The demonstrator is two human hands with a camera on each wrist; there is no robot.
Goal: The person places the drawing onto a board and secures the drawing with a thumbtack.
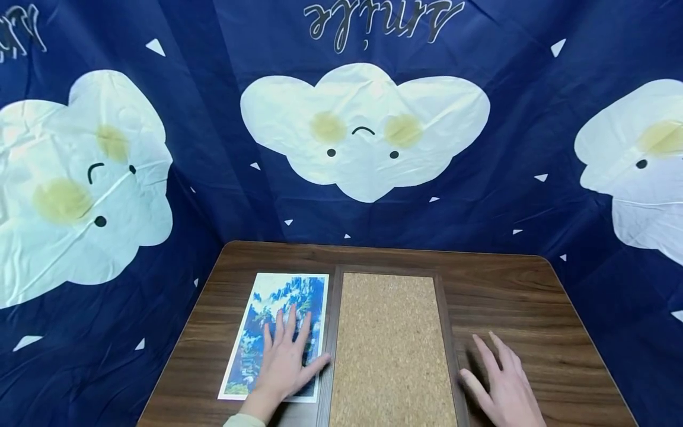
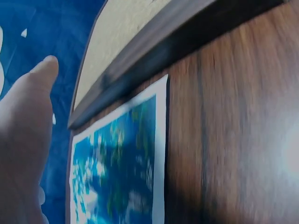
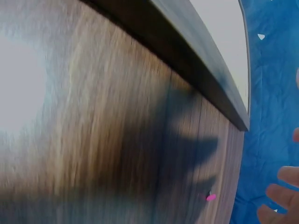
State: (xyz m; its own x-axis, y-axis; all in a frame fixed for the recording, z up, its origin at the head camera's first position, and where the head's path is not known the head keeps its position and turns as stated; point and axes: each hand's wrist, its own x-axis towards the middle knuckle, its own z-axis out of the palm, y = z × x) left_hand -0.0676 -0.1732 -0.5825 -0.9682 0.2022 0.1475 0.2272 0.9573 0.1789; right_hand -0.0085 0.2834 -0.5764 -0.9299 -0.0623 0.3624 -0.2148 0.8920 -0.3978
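A corkboard in a dark wooden frame lies on the table. To its left is a white-bordered picture print of blue mountains and trees. My left hand is spread over the print with fingers straight; whether it touches the paper I cannot tell. Beside the frame's right edge, my right hand hovers with loosely bent fingers and nothing in them. In the right wrist view a small pink push pin lies on the wood; the head view does not show it.
The brown wood-grain table has rounded far corners. Around it hangs a dark blue cloth printed with white clouds, small triangles and upside-down lettering. The corkboard's frame stands raised above the tabletop.
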